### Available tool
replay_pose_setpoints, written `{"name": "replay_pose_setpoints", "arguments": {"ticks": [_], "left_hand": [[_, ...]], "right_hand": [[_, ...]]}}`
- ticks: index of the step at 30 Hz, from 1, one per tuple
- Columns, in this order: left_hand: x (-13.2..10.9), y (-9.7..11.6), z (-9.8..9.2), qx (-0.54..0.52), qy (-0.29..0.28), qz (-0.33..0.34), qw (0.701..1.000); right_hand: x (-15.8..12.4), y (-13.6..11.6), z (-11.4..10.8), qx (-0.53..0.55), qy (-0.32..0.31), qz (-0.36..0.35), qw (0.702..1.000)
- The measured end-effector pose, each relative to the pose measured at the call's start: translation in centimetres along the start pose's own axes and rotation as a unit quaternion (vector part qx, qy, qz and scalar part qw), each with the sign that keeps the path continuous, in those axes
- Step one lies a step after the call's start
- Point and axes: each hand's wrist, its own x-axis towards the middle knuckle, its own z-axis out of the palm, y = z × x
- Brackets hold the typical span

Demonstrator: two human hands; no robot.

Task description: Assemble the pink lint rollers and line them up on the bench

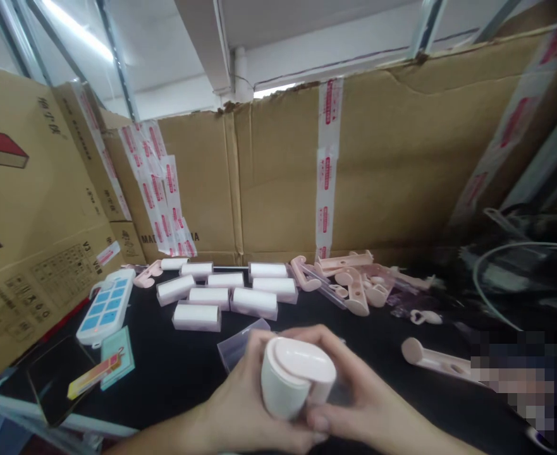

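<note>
Both my hands are closed around a lint roller (pixel 285 395), a thick white roll with a pale pink rounded cap on its upper end. My left hand (pixel 240 398) wraps its left side. The right hand (pixel 354 392) grips the other side, its thumb low on the front near the gap beside the roll. Just behind my left fingers lies a clear plastic cover (pixel 233 349), partly hidden by them. Further back, several white rolls in clear covers (pixel 254 301) lie in loose rows. Pink handles (pixel 356 294) are heaped to their right.
A single pink handle (pixel 437 360) runs into a pixelated patch at right. On the left are a white power strip (pixel 105 306), a teal card (pixel 119 360), a yellow-orange strip (pixel 93 377) and a dark flat panel (pixel 57 379). Cardboard walls (pixel 278 177) enclose the black table.
</note>
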Motion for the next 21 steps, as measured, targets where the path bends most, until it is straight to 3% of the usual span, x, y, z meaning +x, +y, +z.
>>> {"name": "replay_pose_setpoints", "arguments": {"ticks": [3,7,10,15,18,21], "left_hand": [[-0.5,-0.7,-2.4,0.142,0.017,-0.010,0.990],[-1.0,-3.7,-4.2,0.240,0.058,-0.061,0.967],[-0.8,-5.9,-3.5,0.183,0.038,-0.067,0.980],[0.8,-6.6,-0.9,0.008,-0.050,-0.022,0.998],[2.1,-6.5,0.1,-0.062,-0.041,-0.009,0.997],[3.0,-6.8,0.6,-0.082,-0.045,-0.003,0.996]], "right_hand": [[1.2,0.7,-0.3,0.049,0.046,0.016,0.998],[2.3,0.1,-2.0,-0.032,0.116,-0.038,0.992],[2.3,-0.4,-2.6,-0.108,0.114,-0.080,0.984],[1.5,0.2,-2.2,-0.222,-0.003,-0.091,0.971],[0.9,1.1,-2.2,-0.292,-0.031,-0.073,0.953],[0.5,1.6,-2.8,-0.298,-0.020,-0.045,0.953]]}}
